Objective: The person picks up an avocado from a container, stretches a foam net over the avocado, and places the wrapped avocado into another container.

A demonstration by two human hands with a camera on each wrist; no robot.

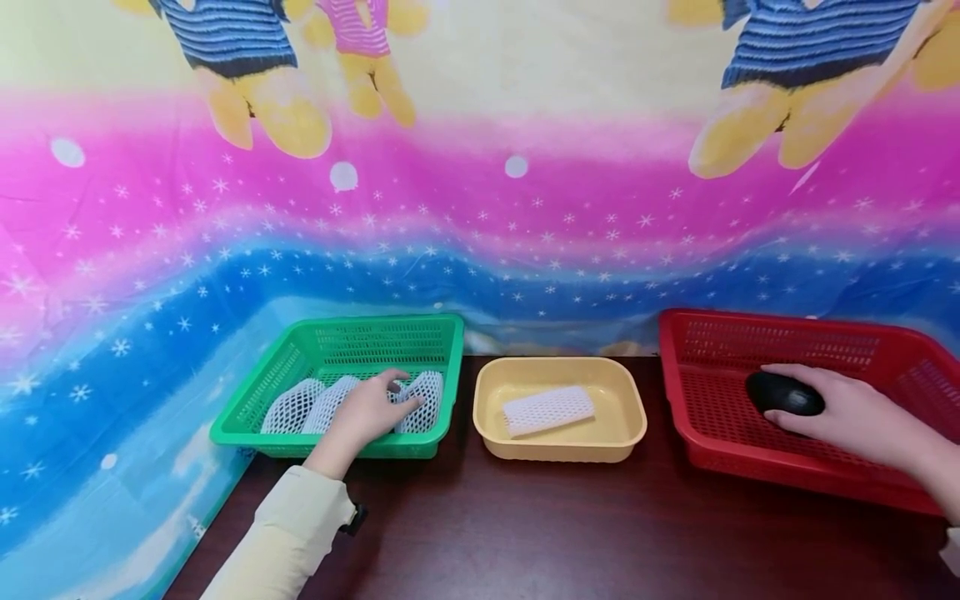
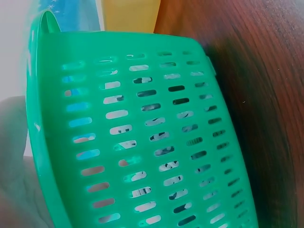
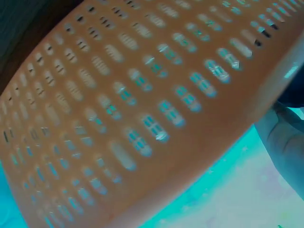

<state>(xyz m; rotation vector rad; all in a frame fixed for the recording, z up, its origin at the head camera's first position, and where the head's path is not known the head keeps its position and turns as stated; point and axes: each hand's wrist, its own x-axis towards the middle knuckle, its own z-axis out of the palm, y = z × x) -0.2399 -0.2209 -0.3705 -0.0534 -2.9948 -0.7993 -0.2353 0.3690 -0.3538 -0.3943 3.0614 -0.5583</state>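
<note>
My left hand (image 1: pixel 369 410) is in the green basket (image 1: pixel 300 450), over several objects in white foam net sleeves (image 1: pixel 292 407). Its thumb and fingers are spread apart beside the rightmost netted object (image 1: pixel 423 402); whether they touch it is unclear. Inside the red basket (image 1: pixel 738 462), my right hand (image 1: pixel 855 408) grips a smooth black oval object (image 1: pixel 783 393) between thumb and fingers. A flattened white foam net sleeve (image 1: pixel 549 410) lies in the yellow tray (image 1: pixel 558 451) between the baskets. Basket walls hide most of both hands in the wrist views.
The containers stand in a row at the back of a dark wood table (image 1: pixel 555 525). Right behind them hangs a colourful printed cloth (image 1: pixel 480 192). The baskets have raised slotted walls, and the yellow tray's rim is lower.
</note>
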